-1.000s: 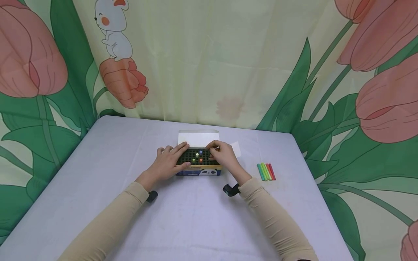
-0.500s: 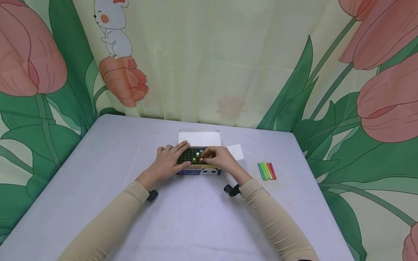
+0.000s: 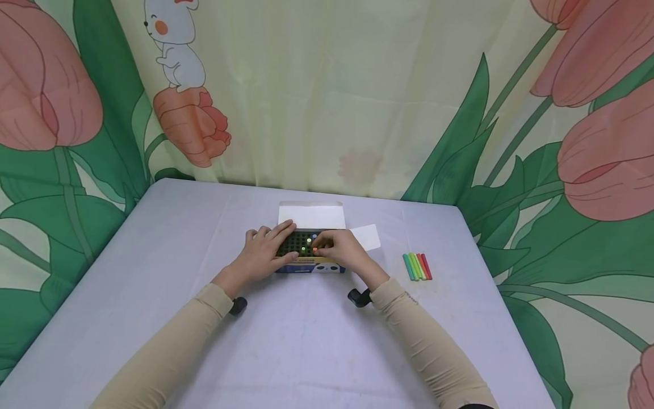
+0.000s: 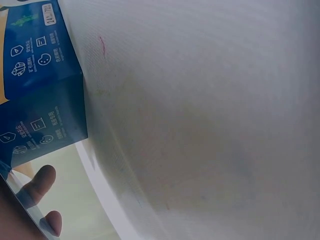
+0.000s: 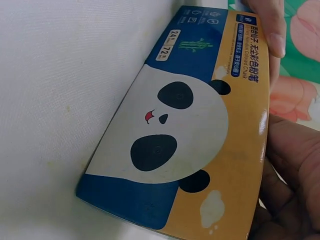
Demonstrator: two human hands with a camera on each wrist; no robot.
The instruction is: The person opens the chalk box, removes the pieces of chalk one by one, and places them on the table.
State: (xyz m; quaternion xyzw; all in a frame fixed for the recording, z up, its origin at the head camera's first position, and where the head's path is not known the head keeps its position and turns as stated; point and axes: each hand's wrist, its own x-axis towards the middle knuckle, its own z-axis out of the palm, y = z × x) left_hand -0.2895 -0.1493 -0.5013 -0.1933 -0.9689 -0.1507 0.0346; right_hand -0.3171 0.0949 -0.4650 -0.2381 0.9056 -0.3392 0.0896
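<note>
A chalk box (image 3: 306,265) stands with its lid raised; blue and yellow, it has a panda face (image 5: 170,130) on its front. Its dark holed insert (image 3: 291,244) carries several chalk sticks upright, among them a white one (image 3: 309,241) and a yellow-green one (image 3: 304,250). My left hand (image 3: 263,253) rests on the box's left end, fingers straight toward the back edge and thumb along the front edge. With curled fingers, my right hand (image 3: 339,247) pinches an orange chalk stick (image 3: 315,249) at the insert. The right part of the insert is hidden under that hand.
Several chalk sticks (image 3: 417,267), teal, green, yellow-green and red, lie side by side on the white tablecloth (image 3: 306,335) right of the box. Behind the box its white lid (image 3: 311,216) stands up, and a white flap (image 3: 365,237) sticks out to the right.
My right hand has moved left from the insert's right back part to the orange chalk stick and now pinches it. My left hand has kept its place on the box.
</note>
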